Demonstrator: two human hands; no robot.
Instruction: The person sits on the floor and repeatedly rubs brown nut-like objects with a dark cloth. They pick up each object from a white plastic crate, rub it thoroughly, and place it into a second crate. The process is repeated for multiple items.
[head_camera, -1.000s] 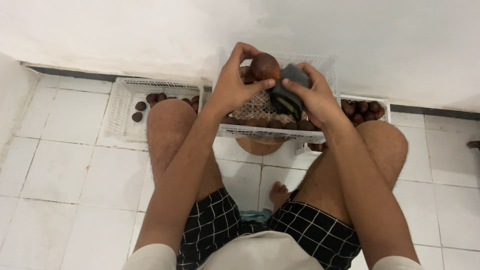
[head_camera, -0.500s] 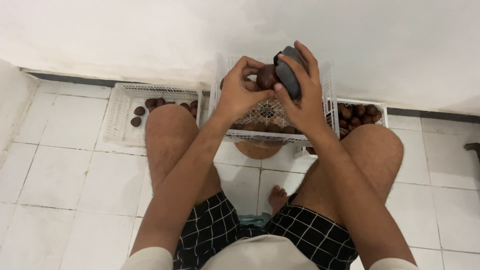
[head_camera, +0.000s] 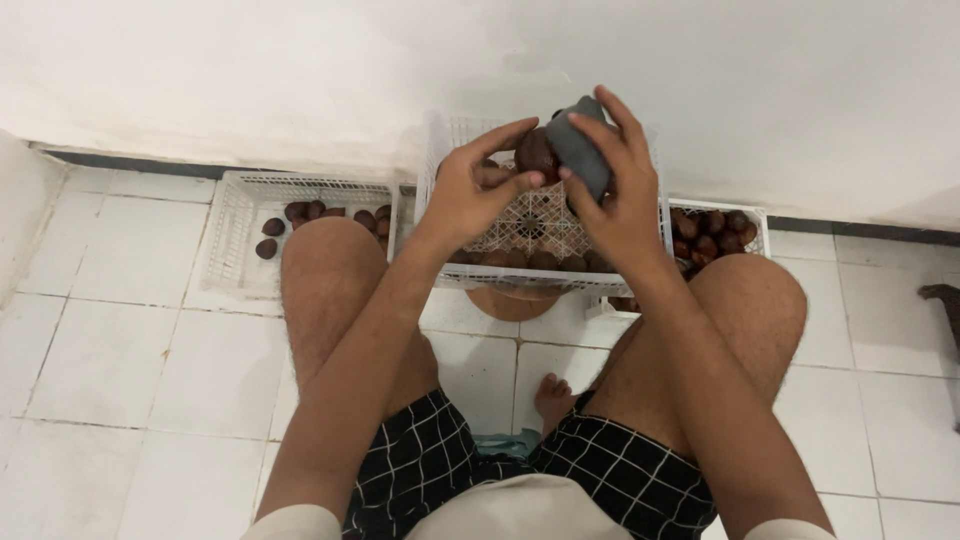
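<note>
Brown round fruit (head_camera: 536, 152) pinched in the left hand (head_camera: 478, 190) above the middle white crate's (head_camera: 540, 278) far edge — right hand (head_camera: 620, 195) closed around a grey tool (head_camera: 580, 148) touching it.

Brown fruit (head_camera: 536, 152) mostly hidden btwn left hand (head_camera: 478, 190) & right hand (head_camera: 618, 190); grey tool (head_camera: 580, 150) half covered by fingers (head_camera: 625, 125), kind unclear; middle crate (head_camera: 540, 278) front blocked by wrists; dark object (head_camera: 945, 300) cut off at right edge
</note>
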